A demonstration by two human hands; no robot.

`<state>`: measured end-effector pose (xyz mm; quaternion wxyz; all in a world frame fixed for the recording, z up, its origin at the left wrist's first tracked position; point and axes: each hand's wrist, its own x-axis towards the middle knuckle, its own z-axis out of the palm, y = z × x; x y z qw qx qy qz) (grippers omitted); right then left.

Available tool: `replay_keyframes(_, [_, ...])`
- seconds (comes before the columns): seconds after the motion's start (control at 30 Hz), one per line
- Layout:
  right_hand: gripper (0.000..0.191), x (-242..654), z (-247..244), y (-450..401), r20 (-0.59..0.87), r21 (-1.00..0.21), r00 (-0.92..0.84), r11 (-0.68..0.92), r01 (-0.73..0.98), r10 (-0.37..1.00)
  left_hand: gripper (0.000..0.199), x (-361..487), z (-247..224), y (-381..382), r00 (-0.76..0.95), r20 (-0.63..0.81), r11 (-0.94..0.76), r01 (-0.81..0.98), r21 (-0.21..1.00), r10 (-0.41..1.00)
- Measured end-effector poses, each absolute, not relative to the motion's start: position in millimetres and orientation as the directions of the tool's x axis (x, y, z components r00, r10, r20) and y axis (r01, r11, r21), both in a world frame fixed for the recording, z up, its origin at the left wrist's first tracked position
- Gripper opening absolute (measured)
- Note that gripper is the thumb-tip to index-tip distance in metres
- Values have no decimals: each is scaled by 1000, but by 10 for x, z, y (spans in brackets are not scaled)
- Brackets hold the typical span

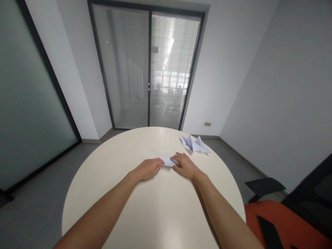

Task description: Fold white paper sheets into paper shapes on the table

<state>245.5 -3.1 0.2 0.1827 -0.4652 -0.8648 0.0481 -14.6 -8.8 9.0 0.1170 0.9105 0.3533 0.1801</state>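
A small folded piece of white paper [168, 162] lies at the middle of the round table, between my two hands. My left hand [149, 168] grips its left end, with the fingers pressed together and the thumb underneath on the near side. At the other end, my right hand [185, 165] has its thumb and fingers closed on the paper's right edge. The fingers cover both ends, so only the middle of the sheet shows. Beyond my right hand, folded white paper cranes [195, 144] stand near the table's far right edge.
The round cream table [116, 207] fills the lower middle. An orange chair [282, 221] with black armrests stands close to its right side. Behind the table are a glass partition with blinds [124, 69] and a white wall [220, 69].
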Motion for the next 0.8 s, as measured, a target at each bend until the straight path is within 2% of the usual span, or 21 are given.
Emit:
replay_keyframes(0.2, [25,2469,-16,17,345,-233,-490,578,782,801,33,-168,125,-99,680,271,-727,583,362,681])
replay_keyframes(0.37, [27,2443,50,-1,379,-197,-475,571,797,794,25,-198,135,-73,658,304,-725,635,266,689])
replay_keyframes(0.5, [32,2419,118,-33,369,-198,-446,538,819,815,23,-246,131,-4,578,338,-658,724,206,742])
replay_keyframes(0.8, [20,2417,126,-35,381,-251,-402,512,822,833,22,-313,120,80,359,336,-463,829,315,871])
